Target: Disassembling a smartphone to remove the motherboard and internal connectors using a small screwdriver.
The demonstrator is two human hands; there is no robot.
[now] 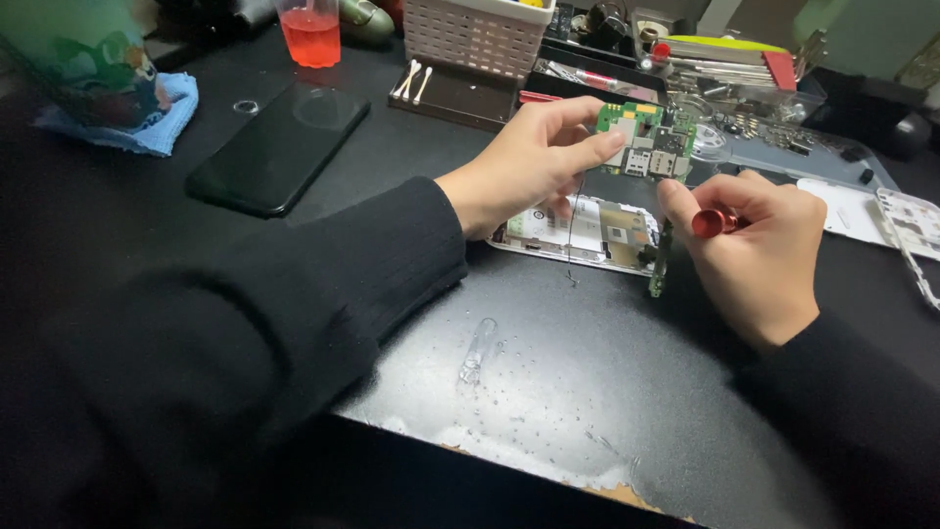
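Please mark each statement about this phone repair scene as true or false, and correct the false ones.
1. The left hand holds a green circuit board above the opened phone. True.
2. The right hand holds a blue tool. False: the tool's handle is red.
3. A black phone lies screen up at the left of the table. True.
4. The plastic cup holds a green liquid. False: the liquid is reddish orange.
5. Cotton swabs lie beside the white basket. True.
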